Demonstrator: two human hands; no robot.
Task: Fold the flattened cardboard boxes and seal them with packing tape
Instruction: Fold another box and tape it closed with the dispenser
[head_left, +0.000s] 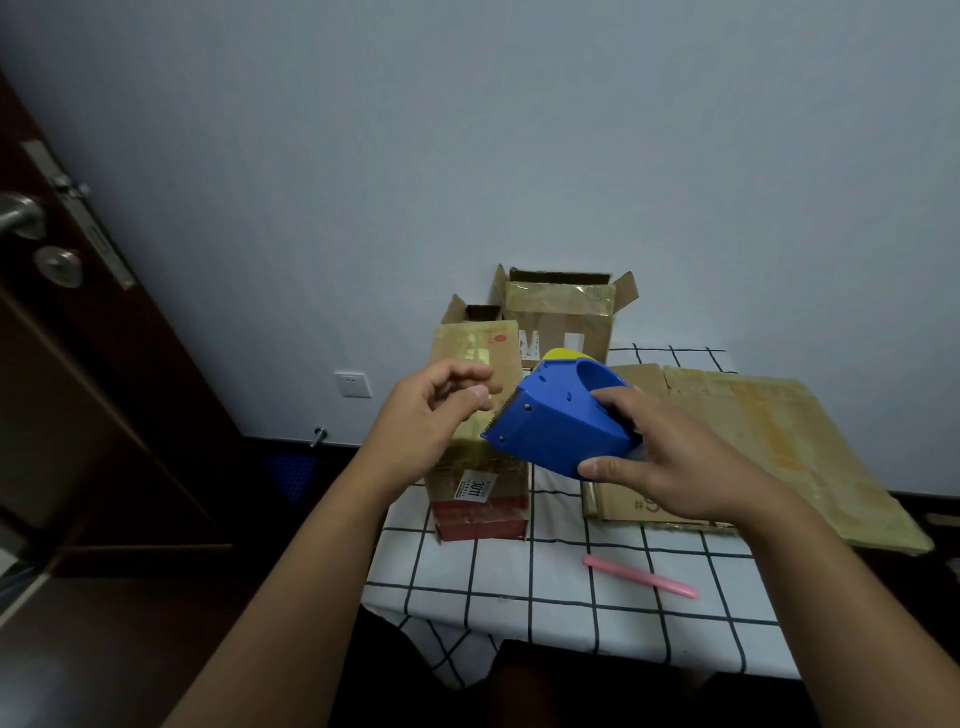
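The right hand held a blue tape dispenser above the table, thumb along its lower edge and fingers over its rear, so that grip was closed around the dispenser body. The dispenser's serrated cutting edge pointed left, towards the left hand. A yellow part showed at the dispenser's top.

The left hand was raised just beside the cutting edge, thumb and forefinger brought close together in a narrow grip. Whether tape lay between those fingertips could not be determined.

Behind the left hand stood a tall narrow cardboard box, upright on the table's left side, with a white label reading "3011" on its lower front and a red band at its base. A second cardboard box stood behind it against the wall, top flaps open. To the right, flattened cardboard lay flat on the table, partly under the right hand in this view.

A pink stick-like tool lay on the checked tablecloth near the front edge, well apart from both hands.

A dark door with a metal handle stood at the left, and a wall socket sat low on the wall.
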